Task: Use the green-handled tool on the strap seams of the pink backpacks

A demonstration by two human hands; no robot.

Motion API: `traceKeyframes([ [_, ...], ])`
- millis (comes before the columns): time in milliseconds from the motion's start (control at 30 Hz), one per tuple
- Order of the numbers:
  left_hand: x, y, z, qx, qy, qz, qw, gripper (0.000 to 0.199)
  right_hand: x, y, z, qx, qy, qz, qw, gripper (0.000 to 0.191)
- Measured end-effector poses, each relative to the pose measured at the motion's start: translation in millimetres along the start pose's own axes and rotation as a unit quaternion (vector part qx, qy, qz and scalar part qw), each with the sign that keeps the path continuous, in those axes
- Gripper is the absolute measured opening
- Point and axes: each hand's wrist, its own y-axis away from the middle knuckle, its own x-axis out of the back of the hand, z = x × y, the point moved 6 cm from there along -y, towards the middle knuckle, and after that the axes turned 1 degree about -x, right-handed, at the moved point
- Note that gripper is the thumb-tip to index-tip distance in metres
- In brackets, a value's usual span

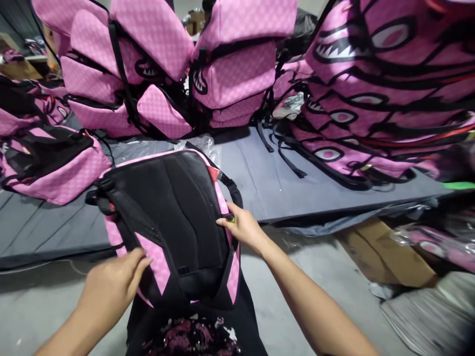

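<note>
A pink checked backpack with a black padded back panel leans between my body and the grey-covered table, its back facing me. My left hand is pinched at the backpack's lower left, by a black shoulder strap with a pink patch; it is slightly blurred. My right hand is closed at the pink right edge, against the backpack. Between its thumb and fingers shows a small black and yellow-green tool, mostly hidden, so its kind is unclear. A red tag sits near the upper right corner.
Stacked pink backpacks stand along the back of the grey table. More with eye and teeth prints are piled at right. Another backpack lies at left. A cardboard box is on the floor at right.
</note>
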Motion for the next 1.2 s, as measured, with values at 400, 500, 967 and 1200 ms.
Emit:
traceKeyframes([
  [400,29.7,-167.7,134.6,-0.403,-0.037,0.049,0.913,0.039,34.3,20.8,-14.0,0.005,0.114,-0.003,0.993,0.029],
  [500,32.4,-189.3,98.4,-0.384,-0.052,0.099,0.916,0.042,22.7,8.3,1.6,-0.006,0.111,-0.001,0.994,0.031],
  [967,-3.3,-186.9,118.7,-0.359,0.021,0.105,0.927,0.029,73.7,19.0,-14.3,0.041,-0.276,0.119,0.953,0.075],
  [1200,-14.9,-183.3,107.3,-0.309,0.111,0.133,0.935,0.019,36.4,2.0,-2.8,-0.026,-0.399,0.112,0.91,0.053],
])
